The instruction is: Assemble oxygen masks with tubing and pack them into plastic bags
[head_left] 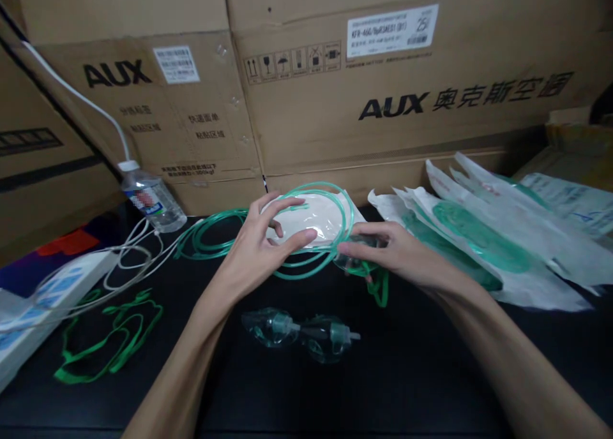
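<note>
My right hand point(400, 251) is closed around a clear green oxygen mask point(355, 263), partly hidden by the fingers. A green elastic strap point(380, 289) dangles below it. Beside it, my left hand point(261, 238) is held with thumb and fingers apart, nothing between them. A loose coil of green tubing point(345, 212) loops between both hands, over a white and clear package point(313, 219). One tube end lies by my left fingertips. Nearer to me, two more clear masks point(272, 327) lie end to end on the black table point(287, 401).
Another green tubing coil point(211, 235) lies behind my left wrist. At left are loose green straps point(115, 337), a white cable point(129, 260), a white box point(52, 305) and a tilted plastic bottle point(153, 200). Several packaged tubing sets point(483, 235) lie at right. Cardboard boxes point(306, 120) wall off the back.
</note>
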`<action>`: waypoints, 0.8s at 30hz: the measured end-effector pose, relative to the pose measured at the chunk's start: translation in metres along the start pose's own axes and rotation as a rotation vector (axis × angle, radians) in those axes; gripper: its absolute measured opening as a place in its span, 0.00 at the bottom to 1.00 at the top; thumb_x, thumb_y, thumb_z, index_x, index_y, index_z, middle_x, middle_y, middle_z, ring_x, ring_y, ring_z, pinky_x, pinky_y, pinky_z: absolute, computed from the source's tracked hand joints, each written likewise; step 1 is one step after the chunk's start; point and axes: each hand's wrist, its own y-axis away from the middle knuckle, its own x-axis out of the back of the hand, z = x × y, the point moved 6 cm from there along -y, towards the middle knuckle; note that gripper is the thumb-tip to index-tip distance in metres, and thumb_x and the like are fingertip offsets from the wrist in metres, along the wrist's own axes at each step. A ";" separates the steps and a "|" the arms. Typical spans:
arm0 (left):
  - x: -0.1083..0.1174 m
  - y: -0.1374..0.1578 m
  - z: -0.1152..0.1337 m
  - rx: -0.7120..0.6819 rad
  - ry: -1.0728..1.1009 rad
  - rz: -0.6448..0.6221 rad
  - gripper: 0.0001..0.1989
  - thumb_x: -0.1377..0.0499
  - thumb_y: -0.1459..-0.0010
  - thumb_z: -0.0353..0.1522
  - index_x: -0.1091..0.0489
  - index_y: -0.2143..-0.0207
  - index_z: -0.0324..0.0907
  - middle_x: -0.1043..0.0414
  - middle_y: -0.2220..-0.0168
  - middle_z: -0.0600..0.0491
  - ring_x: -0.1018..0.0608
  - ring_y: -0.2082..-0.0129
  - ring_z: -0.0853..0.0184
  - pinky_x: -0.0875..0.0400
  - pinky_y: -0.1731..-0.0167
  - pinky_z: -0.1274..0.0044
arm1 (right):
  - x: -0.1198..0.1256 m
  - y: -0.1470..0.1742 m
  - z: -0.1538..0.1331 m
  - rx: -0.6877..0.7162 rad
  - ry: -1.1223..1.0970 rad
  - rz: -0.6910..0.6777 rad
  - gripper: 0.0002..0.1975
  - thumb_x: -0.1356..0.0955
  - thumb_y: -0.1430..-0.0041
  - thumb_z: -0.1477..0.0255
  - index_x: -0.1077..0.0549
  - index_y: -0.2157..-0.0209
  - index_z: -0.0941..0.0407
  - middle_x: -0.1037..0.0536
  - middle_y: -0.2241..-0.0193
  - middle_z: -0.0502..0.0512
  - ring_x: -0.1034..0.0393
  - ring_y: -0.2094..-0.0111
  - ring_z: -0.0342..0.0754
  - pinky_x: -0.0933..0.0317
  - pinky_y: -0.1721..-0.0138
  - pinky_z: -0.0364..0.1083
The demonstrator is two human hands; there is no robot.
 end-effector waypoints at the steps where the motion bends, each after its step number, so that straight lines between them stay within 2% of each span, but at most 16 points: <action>1: -0.002 0.001 0.002 -0.007 -0.023 -0.040 0.26 0.33 0.45 0.51 0.25 0.45 0.55 0.46 0.30 0.47 0.23 0.52 0.56 0.26 0.50 0.62 | 0.000 0.000 0.002 -0.025 -0.023 0.003 0.14 0.25 0.44 0.57 0.19 0.69 0.54 0.21 0.71 0.51 0.29 0.72 0.47 0.34 0.78 0.42; 3: -0.005 0.004 0.005 -0.054 -0.089 -0.094 0.28 0.30 0.51 0.53 0.23 0.49 0.54 0.54 0.27 0.48 0.29 0.40 0.45 0.29 0.44 0.55 | -0.001 0.001 0.003 -0.046 -0.056 -0.003 0.15 0.26 0.43 0.56 0.19 0.69 0.54 0.21 0.73 0.50 0.29 0.75 0.46 0.35 0.80 0.42; 5: -0.008 0.006 0.010 -0.135 -0.177 -0.125 0.31 0.28 0.55 0.54 0.23 0.50 0.54 0.58 0.26 0.48 0.41 0.31 0.40 0.38 0.37 0.49 | -0.002 0.001 0.002 -0.040 -0.074 -0.006 0.15 0.26 0.43 0.56 0.20 0.69 0.54 0.22 0.74 0.50 0.30 0.76 0.45 0.34 0.81 0.42; 6: -0.010 0.007 0.012 -0.175 -0.220 -0.131 0.32 0.27 0.57 0.54 0.23 0.50 0.54 0.59 0.26 0.49 0.46 0.28 0.39 0.43 0.35 0.48 | -0.003 0.001 0.002 -0.035 -0.081 -0.003 0.15 0.25 0.44 0.56 0.20 0.70 0.54 0.22 0.75 0.50 0.30 0.76 0.45 0.34 0.81 0.42; 8: -0.013 0.010 0.016 -0.240 -0.297 -0.134 0.36 0.26 0.59 0.54 0.25 0.48 0.54 0.61 0.25 0.49 0.50 0.27 0.39 0.47 0.33 0.47 | -0.005 0.000 0.001 -0.027 -0.089 0.009 0.15 0.25 0.44 0.56 0.20 0.71 0.55 0.22 0.75 0.50 0.30 0.77 0.45 0.35 0.82 0.41; 10: -0.016 0.012 0.021 -0.290 -0.362 -0.122 0.34 0.25 0.57 0.50 0.25 0.48 0.52 0.61 0.25 0.48 0.49 0.27 0.40 0.45 0.33 0.47 | -0.008 0.001 0.001 -0.034 -0.081 0.009 0.15 0.26 0.43 0.57 0.21 0.70 0.56 0.22 0.77 0.50 0.31 0.79 0.44 0.36 0.83 0.41; 15: -0.018 0.014 0.035 -0.437 -0.465 -0.031 0.09 0.31 0.45 0.33 0.20 0.60 0.48 0.50 0.27 0.48 0.43 0.29 0.43 0.41 0.35 0.48 | -0.014 0.001 0.000 -0.050 -0.094 -0.008 0.15 0.27 0.40 0.59 0.19 0.67 0.57 0.21 0.80 0.51 0.34 0.83 0.42 0.40 0.84 0.40; 17: -0.016 0.015 0.039 -0.516 -0.475 -0.026 0.04 0.33 0.41 0.32 0.19 0.62 0.48 0.45 0.28 0.50 0.46 0.28 0.45 0.44 0.34 0.48 | -0.014 0.002 -0.001 -0.048 -0.109 -0.015 0.15 0.27 0.40 0.58 0.19 0.66 0.57 0.21 0.80 0.51 0.34 0.84 0.41 0.40 0.84 0.40; 19: -0.015 0.016 0.041 -0.592 -0.486 -0.031 0.03 0.34 0.38 0.34 0.19 0.62 0.49 0.37 0.31 0.51 0.44 0.28 0.47 0.51 0.31 0.46 | -0.014 0.003 -0.002 -0.049 -0.124 -0.027 0.14 0.27 0.39 0.59 0.20 0.66 0.57 0.20 0.79 0.51 0.33 0.82 0.42 0.39 0.84 0.39; 21: -0.014 0.018 0.042 -0.639 -0.487 -0.029 0.05 0.36 0.35 0.36 0.20 0.59 0.49 0.25 0.40 0.50 0.33 0.33 0.50 0.60 0.30 0.45 | -0.014 0.004 -0.005 -0.044 -0.128 -0.041 0.14 0.28 0.38 0.59 0.20 0.66 0.56 0.20 0.77 0.51 0.32 0.81 0.42 0.38 0.83 0.39; 22: -0.015 0.019 0.042 -0.647 -0.474 -0.032 0.06 0.37 0.34 0.36 0.21 0.57 0.48 0.21 0.47 0.50 0.26 0.39 0.52 0.62 0.29 0.47 | -0.014 0.005 -0.006 -0.041 -0.123 -0.051 0.14 0.28 0.37 0.59 0.21 0.66 0.56 0.20 0.77 0.51 0.32 0.81 0.42 0.38 0.82 0.39; 23: -0.015 0.019 0.042 -0.645 -0.453 -0.038 0.07 0.39 0.32 0.36 0.22 0.55 0.47 0.18 0.52 0.51 0.20 0.47 0.56 0.60 0.29 0.49 | -0.014 0.006 -0.008 -0.032 -0.117 -0.056 0.14 0.29 0.36 0.59 0.21 0.66 0.56 0.20 0.76 0.51 0.31 0.80 0.43 0.37 0.82 0.39; 24: -0.017 0.020 0.042 -0.639 -0.429 -0.047 0.08 0.42 0.30 0.35 0.23 0.54 0.45 0.18 0.56 0.51 0.18 0.53 0.59 0.53 0.29 0.51 | -0.014 0.006 -0.010 -0.018 -0.110 -0.064 0.14 0.29 0.36 0.59 0.21 0.65 0.56 0.20 0.75 0.51 0.30 0.78 0.43 0.36 0.80 0.39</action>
